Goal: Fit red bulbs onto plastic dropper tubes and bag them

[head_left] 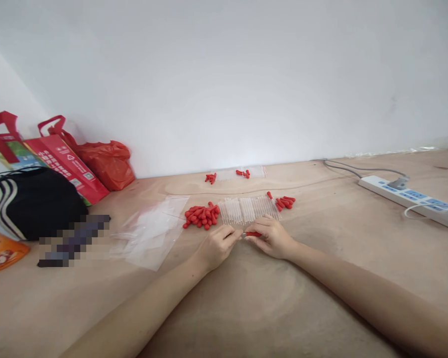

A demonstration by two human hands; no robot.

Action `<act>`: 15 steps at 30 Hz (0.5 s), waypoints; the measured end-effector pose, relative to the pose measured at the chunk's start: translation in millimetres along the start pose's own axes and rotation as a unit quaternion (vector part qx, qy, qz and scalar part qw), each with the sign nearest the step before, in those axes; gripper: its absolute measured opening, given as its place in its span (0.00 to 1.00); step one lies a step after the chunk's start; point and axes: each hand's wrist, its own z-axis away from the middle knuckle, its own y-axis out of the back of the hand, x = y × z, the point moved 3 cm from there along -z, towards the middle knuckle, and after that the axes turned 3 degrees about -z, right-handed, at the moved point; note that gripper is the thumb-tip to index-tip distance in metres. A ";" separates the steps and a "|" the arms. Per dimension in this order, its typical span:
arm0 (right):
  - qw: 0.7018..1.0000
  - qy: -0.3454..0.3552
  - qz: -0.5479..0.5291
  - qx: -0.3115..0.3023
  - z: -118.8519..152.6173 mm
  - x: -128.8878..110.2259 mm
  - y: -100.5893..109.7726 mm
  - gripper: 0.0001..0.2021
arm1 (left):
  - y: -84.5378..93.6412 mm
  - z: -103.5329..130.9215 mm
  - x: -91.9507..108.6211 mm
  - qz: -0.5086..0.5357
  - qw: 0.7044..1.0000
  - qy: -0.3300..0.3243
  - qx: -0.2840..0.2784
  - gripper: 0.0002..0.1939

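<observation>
Two bare hands meet over the middle of the wooden surface (224,318); the right hand (271,236) pinches a red bulb (253,234) between thumb and fingers, the bulb lying crosswise with its left end toward the other hand; the left hand (220,243) has its thumb and fingertips pressed together just beside that end, where a small greyish tip shows, perhaps part of a tube, though it is too small to be sure.

Just beyond the hands, toward the far edge, a row of clear tubes (246,211) lies side by side; a heap of red bulbs (201,216) sits at the row's left end, and a smaller cluster of red bulbs (285,202) at its right; nearer the far edge lie a few more red pieces (210,178) and a clear packet (259,171).

Flat clear bags (153,233) overlap left of the heap; toward the far left corner stand a red carrier bag (69,161), a red plastic bag (106,161) and a black bag (48,201); a white power strip (410,194) lies toward the right edge.
</observation>
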 end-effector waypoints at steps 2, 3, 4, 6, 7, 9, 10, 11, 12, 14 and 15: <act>1.000 -0.011 0.010 0.009 0.5 2.3 0.5 0.08 | -0.6 -0.2 -0.1 -0.005 1.000 0.005 0.002 0.13; 1.000 -0.015 0.015 0.012 0.6 3.2 0.7 0.08 | -0.9 -0.2 -0.1 -0.006 1.000 0.008 0.004 0.13; 1.000 -0.018 0.018 0.014 0.7 3.8 0.8 0.09 | -1.3 -0.1 -0.1 -0.006 1.000 0.009 0.004 0.13; 1.000 -0.019 0.021 0.014 0.6 4.4 0.8 0.10 | -2.4 0.2 0.0 -0.005 1.000 0.009 0.001 0.13; 0.999 -0.020 0.021 0.013 0.4 4.5 0.9 0.10 | -2.8 0.4 0.1 -0.004 1.000 0.008 0.000 0.13; 1.000 -0.019 0.019 0.012 -0.3 4.5 1.2 0.10 | -3.7 0.8 -0.1 -0.002 1.000 0.010 -0.002 0.13; 1.000 -0.017 0.016 0.011 -0.7 4.5 1.4 0.10 | -4.0 0.9 -0.2 0.000 1.000 0.011 -0.003 0.13; 1.000 -0.015 0.012 0.009 -1.0 4.4 1.8 0.10 | -4.0 0.9 -0.4 0.003 1.000 0.012 -0.001 0.12; 1.000 -0.011 0.008 0.007 -1.3 4.4 2.2 0.09 | -3.8 0.8 -0.8 0.007 1.000 0.013 0.001 0.12; 1.000 -0.008 0.003 0.004 -1.5 4.8 3.4 0.09 | -2.3 0.8 -2.2 0.016 1.000 0.018 0.014 0.11; 1.000 -0.008 0.002 0.004 -1.3 5.4 4.2 0.09 | -1.1 0.9 -3.4 0.021 0.999 0.021 0.020 0.10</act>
